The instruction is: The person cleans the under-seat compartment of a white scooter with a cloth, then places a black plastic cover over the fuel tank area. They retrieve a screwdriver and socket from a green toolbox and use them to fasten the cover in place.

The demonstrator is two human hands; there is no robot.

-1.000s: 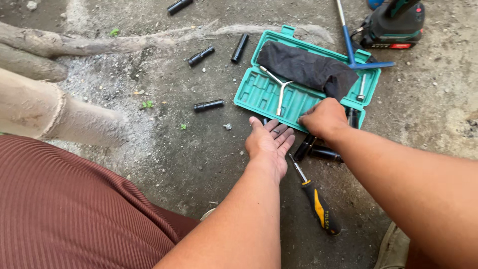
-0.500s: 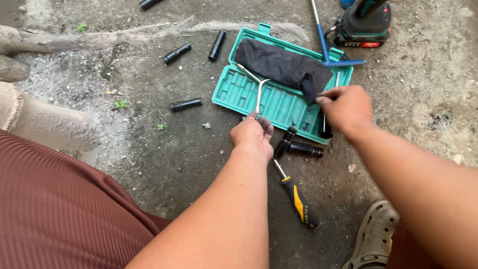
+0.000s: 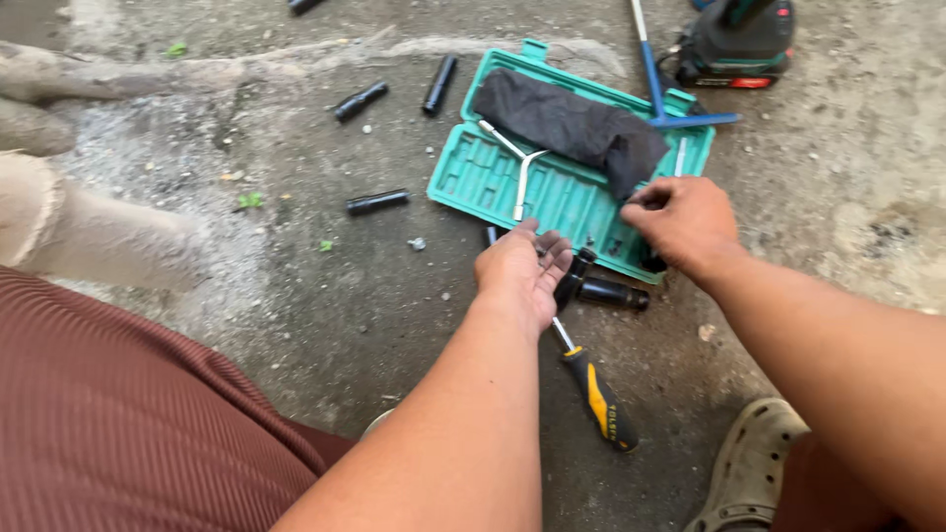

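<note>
Head view: nearest you, the yellow-and-black screwdriver [image 3: 591, 389] lies on the concrete floor [image 3: 325, 315], its shaft running under your left hand [image 3: 517, 276]. That hand's grip is open, fingers spread, holding nothing, hovering over the black sockets [image 3: 603, 289] just in front of the teal tool case [image 3: 473, 182]. Your right hand [image 3: 680, 219] is pinched closed at the case's near right edge; what it grips is hidden. It looks like sorting sockets into the case. Farther off lie the black cloth [image 3: 572, 123], the metal wrench [image 3: 520, 167] and loose sockets [image 3: 376, 202].
</note>
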